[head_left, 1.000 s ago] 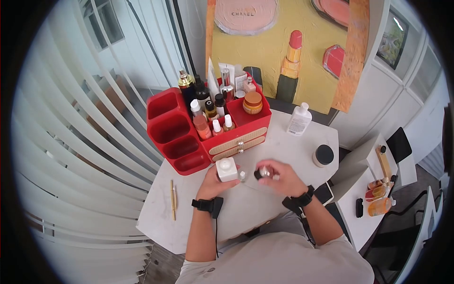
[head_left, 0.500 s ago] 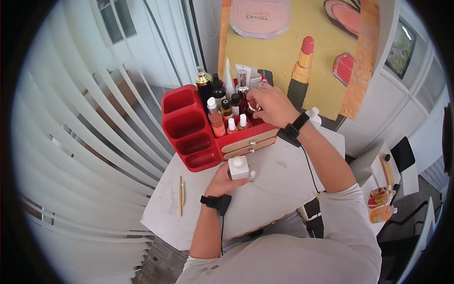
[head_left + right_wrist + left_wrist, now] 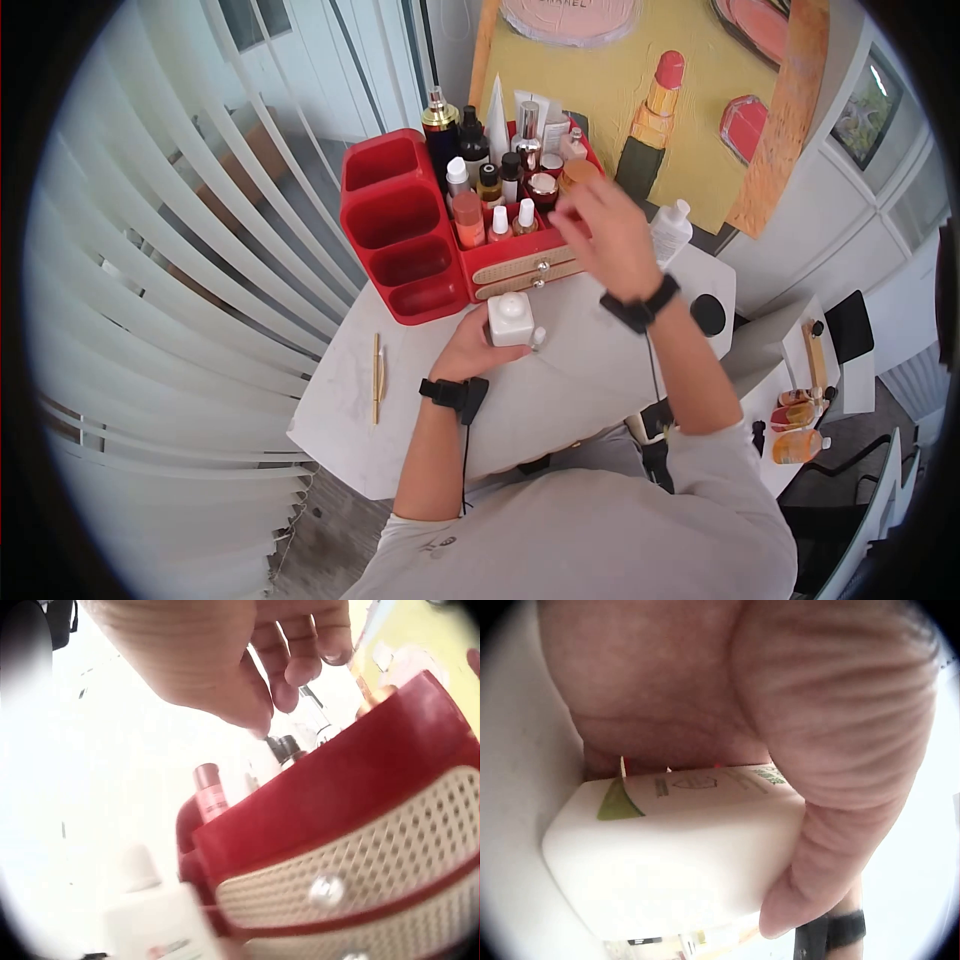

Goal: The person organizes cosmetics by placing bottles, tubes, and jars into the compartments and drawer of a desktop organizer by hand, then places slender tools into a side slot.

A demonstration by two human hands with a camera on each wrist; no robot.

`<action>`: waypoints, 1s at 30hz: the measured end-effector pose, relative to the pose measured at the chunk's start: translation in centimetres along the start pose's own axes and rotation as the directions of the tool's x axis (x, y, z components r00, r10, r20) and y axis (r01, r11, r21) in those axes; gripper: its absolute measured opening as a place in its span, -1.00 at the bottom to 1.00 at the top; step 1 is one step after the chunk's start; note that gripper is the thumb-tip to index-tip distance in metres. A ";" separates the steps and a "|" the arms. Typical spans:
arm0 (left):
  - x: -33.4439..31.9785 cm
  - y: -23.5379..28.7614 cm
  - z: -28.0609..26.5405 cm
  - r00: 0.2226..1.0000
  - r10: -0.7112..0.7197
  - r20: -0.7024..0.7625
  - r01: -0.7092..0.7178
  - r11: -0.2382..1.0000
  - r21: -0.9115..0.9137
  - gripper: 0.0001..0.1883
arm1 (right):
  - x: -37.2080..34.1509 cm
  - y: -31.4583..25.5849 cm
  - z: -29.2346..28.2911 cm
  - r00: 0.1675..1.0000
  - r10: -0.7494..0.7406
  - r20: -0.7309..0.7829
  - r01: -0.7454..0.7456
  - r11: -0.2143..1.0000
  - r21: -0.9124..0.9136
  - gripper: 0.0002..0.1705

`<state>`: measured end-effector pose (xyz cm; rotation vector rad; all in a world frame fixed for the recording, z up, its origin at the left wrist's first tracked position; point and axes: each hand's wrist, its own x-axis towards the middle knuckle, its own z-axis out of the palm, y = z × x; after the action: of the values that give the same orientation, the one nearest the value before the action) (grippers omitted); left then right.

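My left hand (image 3: 465, 352) grips a white square bottle (image 3: 511, 322) over the table. In the left wrist view the thumb bends along the side of this bottle (image 3: 675, 862), which bears green print. Just right of it stands a small clear bottle (image 3: 539, 337). My right hand (image 3: 612, 240) hovers at the right front of the red organizer (image 3: 480, 250), its fingers loosely bent with nothing between them. Near its fingertips are a small dark red jar (image 3: 542, 190) with a pale lid and an orange-lidded jar (image 3: 577, 173), partly hidden by the hand.
Several bottles and tubes fill the organizer, including a coral bottle (image 3: 468, 222). Behind my right hand is a white pump-neck bottle (image 3: 671, 232), with a black-lidded jar (image 3: 708, 314) nearer. Slim gold sticks (image 3: 377, 380) lie at the left. A makeup painting (image 3: 640, 110) stands behind.
My right hand carried a small jar from above the table into the organizer, let it go there and drew back slightly to the right. The left hand keeps its hold on the white bottle.
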<state>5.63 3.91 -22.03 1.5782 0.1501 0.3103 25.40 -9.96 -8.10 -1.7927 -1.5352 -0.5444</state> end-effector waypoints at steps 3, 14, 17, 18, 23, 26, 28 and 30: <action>-0.1 0.6 0.4 1.000 -0.025 -0.016 0.024 0.994 -0.103 -0.30 | -6.7 -2.1 0.7 0.975 0.095 0.199 -0.137 0.968 0.209 -0.71; -0.1 1.0 0.3 1.000 -0.009 0.011 0.010 1.000 -0.010 -0.33 | -12.6 -0.8 2.6 0.884 0.256 0.391 -0.426 0.787 0.446 -0.72; -0.1 0.5 0.4 1.000 -0.013 -0.006 0.013 1.000 0.008 -0.34 | -8.9 0.4 -0.4 0.922 0.384 0.045 -0.351 0.784 0.513 -0.77; -0.1 0.4 0.3 1.000 -0.009 -0.007 0.009 1.000 0.027 -0.33 | -7.4 0.8 -1.1 0.897 0.430 -0.098 -0.330 0.801 0.500 -0.81; -0.1 0.4 0.2 1.000 0.001 0.002 -0.001 0.999 0.035 -0.34 | -2.6 5.8 -1.1 0.853 0.513 -0.090 -0.345 0.685 0.641 -0.77; -0.2 1.1 0.5 0.999 -0.035 -0.010 0.035 0.999 -0.002 -0.42 | -1.3 6.6 -1.1 0.877 0.480 -0.007 -0.440 0.808 0.392 -0.67; -0.1 0.9 0.5 0.999 -0.049 -0.010 0.049 0.999 -0.018 -0.42 | -1.5 6.3 -0.9 0.890 0.455 -0.018 -0.430 0.853 0.296 -0.65; -0.1 1.1 0.6 0.999 -0.051 -0.010 0.050 0.999 -0.021 -0.42 | -2.1 6.9 0.2 0.971 0.197 -0.137 -0.195 0.980 0.029 -0.68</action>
<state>5.57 3.29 -20.97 1.5502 0.1941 0.2800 31.60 -11.55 -11.35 -1.8289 -1.2492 -0.5468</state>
